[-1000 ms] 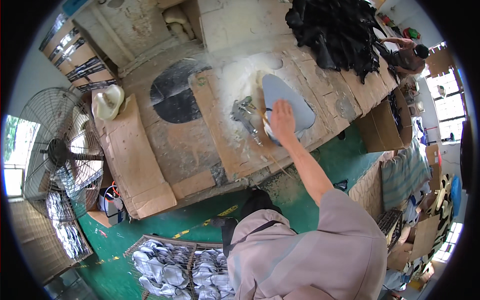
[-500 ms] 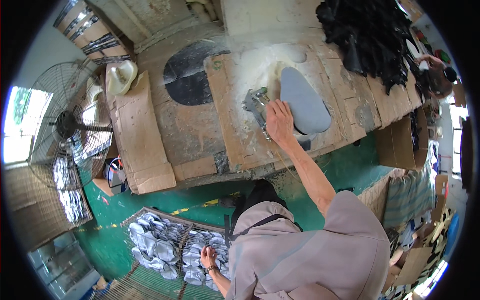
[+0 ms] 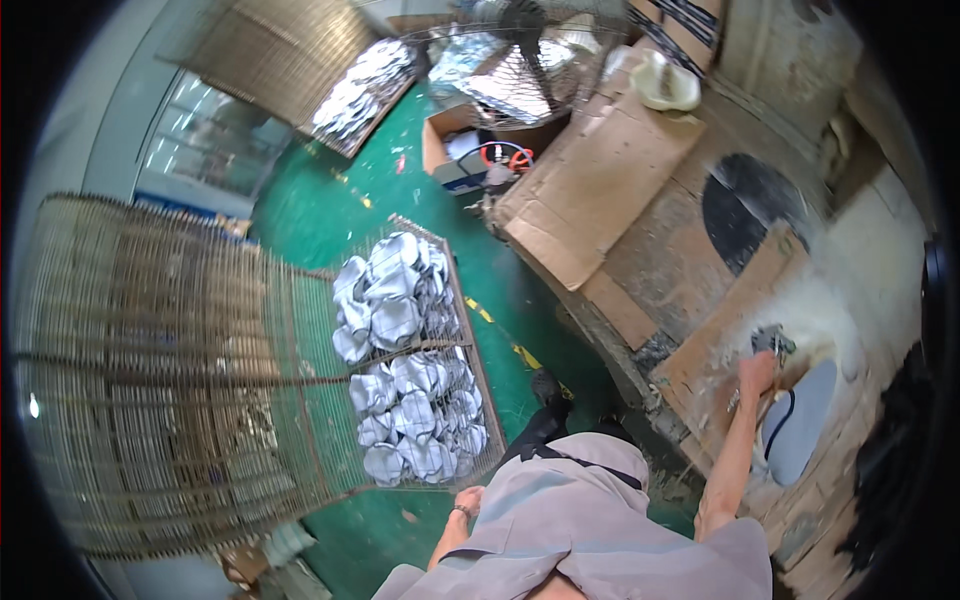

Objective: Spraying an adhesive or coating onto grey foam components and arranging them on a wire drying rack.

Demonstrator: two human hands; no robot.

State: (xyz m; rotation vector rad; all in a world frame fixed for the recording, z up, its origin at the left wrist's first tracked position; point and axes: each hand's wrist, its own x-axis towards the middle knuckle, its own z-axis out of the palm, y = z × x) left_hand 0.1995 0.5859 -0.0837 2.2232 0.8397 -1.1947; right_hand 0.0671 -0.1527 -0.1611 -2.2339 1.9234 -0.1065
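Observation:
At the bench on the right, my right hand [image 3: 757, 373] is closed around a metal spray gun [image 3: 772, 340], which partly shows beyond the fingers. Right beside that hand lies a flat, grey, rounded pad [image 3: 806, 418] with a dark strip along its near edge. My left hand [image 3: 468, 499] hangs low by my side, its fingers loosely apart and nothing seen in it; some of it is hard to make out. Close to it is the corner of a wire rack [image 3: 310, 425] carrying several pale grey, cup-shaped pieces [image 3: 398, 310].
A cardboard sheet [image 3: 605, 180] covers the bench's far end, where a cream moulded form [image 3: 666, 82] stands near a wire fan [image 3: 525, 50]. On the green floor [image 3: 400, 180] sits an open box [image 3: 490, 150] with cables. Black material [image 3: 900, 450] heaps at the far right.
The view has swung left, bringing the rack into the middle and the bench to the right. My right hand stays at the spray gun. My left hand is now off the rack's pieces, near its corner.

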